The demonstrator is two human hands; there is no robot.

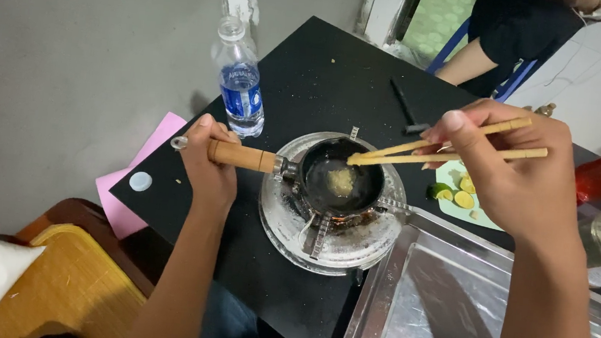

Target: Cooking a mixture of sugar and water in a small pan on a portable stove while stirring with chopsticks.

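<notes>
My right hand (517, 164) pinches wooden chopsticks (449, 150), tips over the soft, likely slippery yellowish morsel (341, 181) in the small black pan (340, 176). My left hand (210, 164) clasps its stiff wooden handle (241, 156), the safest hold.

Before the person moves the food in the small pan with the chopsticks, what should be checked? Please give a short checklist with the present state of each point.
1. Pan steady: ok. The left hand grips the wooden handle of the small black pan.
2. Pan seated on the burner: ok, it rests over the supports.
3. Chopsticks held firmly: ok. The right hand holds both, tips at the pan's rim.
4. Food loose from the pan: cannot tell.
5. Flame on: cannot tell, none visible.
6. Landing place near: ok, the metal tray lies beside the burner.
</notes>
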